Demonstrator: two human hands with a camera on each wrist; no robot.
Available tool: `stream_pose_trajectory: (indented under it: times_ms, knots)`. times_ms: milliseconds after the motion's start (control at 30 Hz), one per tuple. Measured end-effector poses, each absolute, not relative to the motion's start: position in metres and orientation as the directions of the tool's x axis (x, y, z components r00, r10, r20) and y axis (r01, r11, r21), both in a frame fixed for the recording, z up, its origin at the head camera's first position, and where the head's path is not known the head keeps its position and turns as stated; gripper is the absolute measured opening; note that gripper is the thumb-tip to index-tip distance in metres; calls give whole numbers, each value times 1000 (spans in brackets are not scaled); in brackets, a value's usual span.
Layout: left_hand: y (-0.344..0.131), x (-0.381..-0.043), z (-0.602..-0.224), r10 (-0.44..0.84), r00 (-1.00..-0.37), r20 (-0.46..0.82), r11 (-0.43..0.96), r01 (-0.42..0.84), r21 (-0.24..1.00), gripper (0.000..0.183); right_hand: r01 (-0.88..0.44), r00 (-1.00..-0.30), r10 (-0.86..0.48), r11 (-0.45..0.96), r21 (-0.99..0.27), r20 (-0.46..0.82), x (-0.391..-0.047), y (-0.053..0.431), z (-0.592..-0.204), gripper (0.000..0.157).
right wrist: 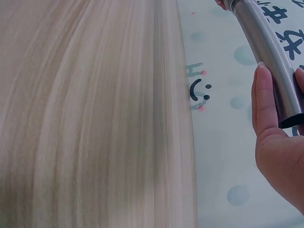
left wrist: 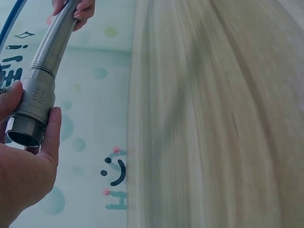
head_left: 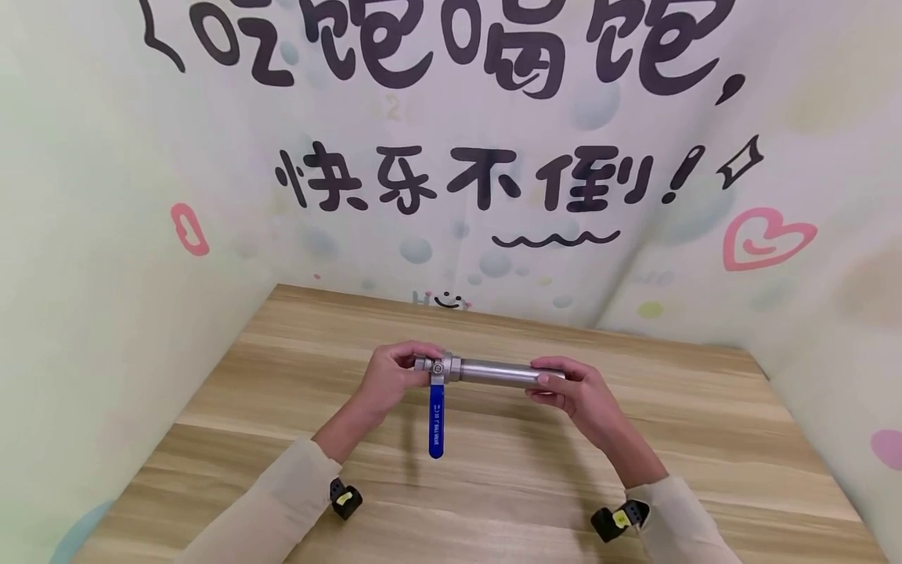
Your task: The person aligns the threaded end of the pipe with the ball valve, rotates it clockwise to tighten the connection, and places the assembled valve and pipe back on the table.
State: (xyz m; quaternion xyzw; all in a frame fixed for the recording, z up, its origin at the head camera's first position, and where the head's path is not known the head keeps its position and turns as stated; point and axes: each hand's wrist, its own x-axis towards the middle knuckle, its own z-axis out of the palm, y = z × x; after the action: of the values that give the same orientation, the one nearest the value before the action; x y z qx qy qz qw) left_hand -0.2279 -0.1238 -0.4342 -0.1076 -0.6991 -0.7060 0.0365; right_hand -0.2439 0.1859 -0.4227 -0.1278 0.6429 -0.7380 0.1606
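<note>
**First inspector:** Where are the parts found?

**Second inspector:** A metal ball valve point(head_left: 449, 366) and a metal pipe point(head_left: 496, 372) are held end to end, roughly level, above the wooden bench point(head_left: 493, 501). Shadows are cast on the bench, and no contact with it is seen. The valve's blue lever point(head_left: 437, 423) is set about square to the pipe.

**First inspector:** How are the hands placed?

**Second inspector:** The valve is gripped near its outer end by the left hand point(head_left: 386, 382), between thumb and fingers. The free end of the pipe is clasped likewise by the right hand point(head_left: 583, 398). Each hand is closed only as far as the metal within it allows.

**First inspector:** Which step is judged to be in hand?

**Second inspector:** Work on the joint between valve and pipe is judged to be in hand; whether it is being made or undone cannot be told. What appears to be thread point(left wrist: 43, 67) is left exposed there, so full seating is not established.

**First inspector:** What is called for by the next move?

**Second inspector:** If tightening is intended, the valve should be steadied by the left hand while the pipe is turned about its own axis by the right. One line should be held throughout, as the threads could be crossed by a tilt.
</note>
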Motion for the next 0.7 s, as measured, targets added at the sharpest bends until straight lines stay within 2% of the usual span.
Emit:
stream_pose_trajectory:
  times_ms: [133,333,700]
  knots:
    - [-122,-229,-434,92,-975,201,-15,200,980,27,79,-911,-413,-132,-988,-18,-245,188,-424,26]
    - [-121,-231,-434,105,-973,204,-31,202,979,28,80,-910,-413,-116,-990,-25,-246,189,-424,39]
    - [-121,-229,-433,109,-972,209,-20,208,978,28,96,-913,-407,-114,-989,-42,-245,190,-424,40]
